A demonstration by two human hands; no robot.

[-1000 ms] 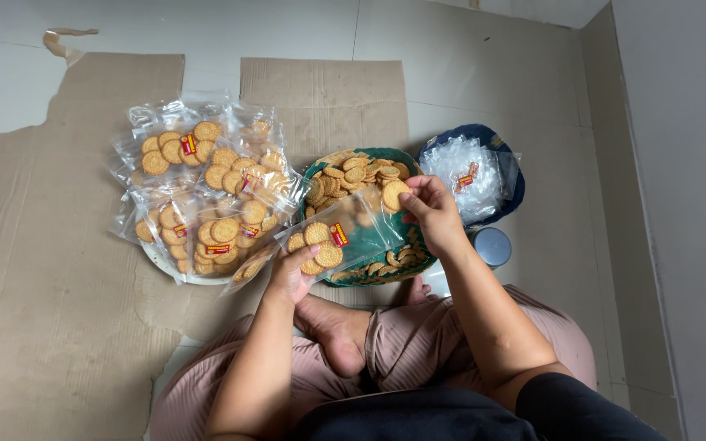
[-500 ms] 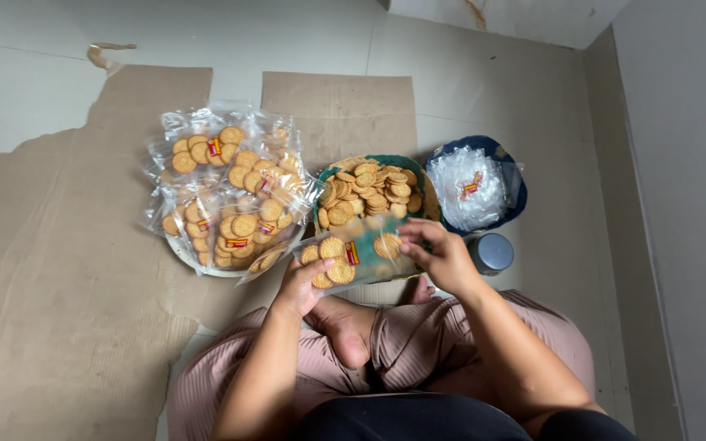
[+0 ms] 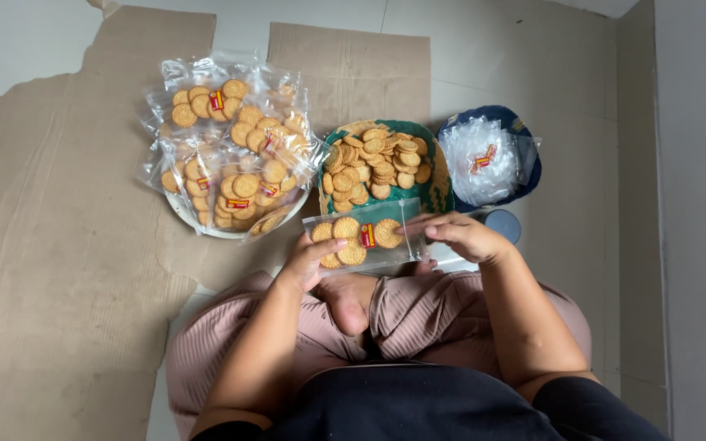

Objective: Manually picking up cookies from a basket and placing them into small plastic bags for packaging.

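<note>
Both hands hold a clear plastic bag (image 3: 367, 236) with several round golden biscuits and a small red label inside. My left hand (image 3: 308, 260) grips its left end from below. My right hand (image 3: 459, 236) pinches its right, open end. The bag lies level just above my crossed legs and bare foot (image 3: 348, 302), in front of a green bowl (image 3: 433, 194) heaped with loose biscuits (image 3: 376, 163).
A white plate (image 3: 181, 214) at the left carries a pile of filled biscuit bags (image 3: 234, 155). A blue bowl (image 3: 529, 155) at the right holds empty clear bags (image 3: 484, 159). A round grey lid (image 3: 502, 223) sits beside my right hand. Flattened cardboard (image 3: 59, 245) covers the floor; a wall runs along the right.
My right hand dropped a biscuit into the bag and now pinches its open end. The bag came down from a tilt over the green bowl to level above my legs.
</note>
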